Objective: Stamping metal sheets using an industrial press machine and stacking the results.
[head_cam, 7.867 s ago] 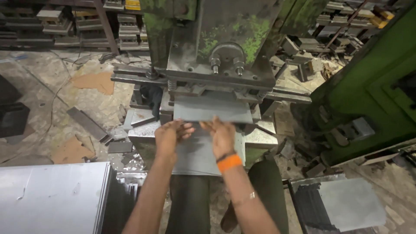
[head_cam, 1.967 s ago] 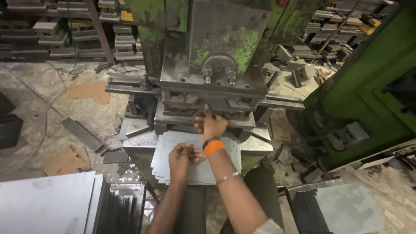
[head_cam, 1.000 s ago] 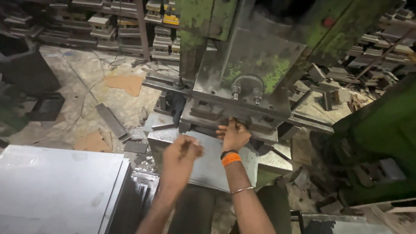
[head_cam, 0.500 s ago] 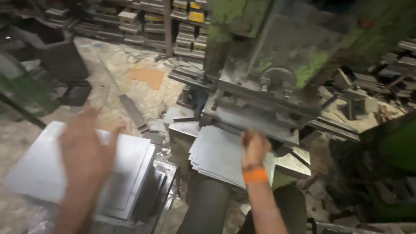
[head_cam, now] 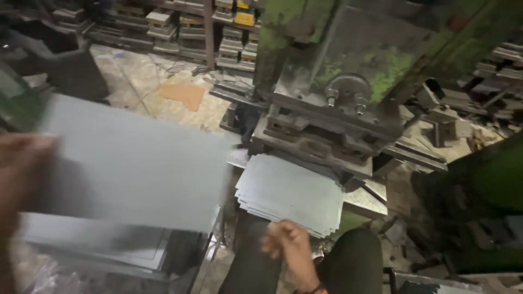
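My left hand (head_cam: 22,174) is blurred at the left edge and holds a large grey metal sheet (head_cam: 136,169) lifted above a stack of sheets (head_cam: 98,245) on the left. My right hand (head_cam: 289,242) hangs low in front of the press, fingers loosely curled, holding nothing, just below a fanned pile of grey sheets (head_cam: 291,190) on the press bed. The green and grey press machine (head_cam: 338,92) rises behind that pile.
Shelves with stacked metal parts (head_cam: 185,27) line the back. An orange patch (head_cam: 185,95) lies on the worn floor. A second green machine (head_cam: 485,190) stands at the right, with scrap metal around its base. My dark trouser legs (head_cam: 348,267) show at the bottom.
My left hand has lifted one sheet off the left stack and swings it toward the press. My right hand has dropped away from the press bed to below the pile.
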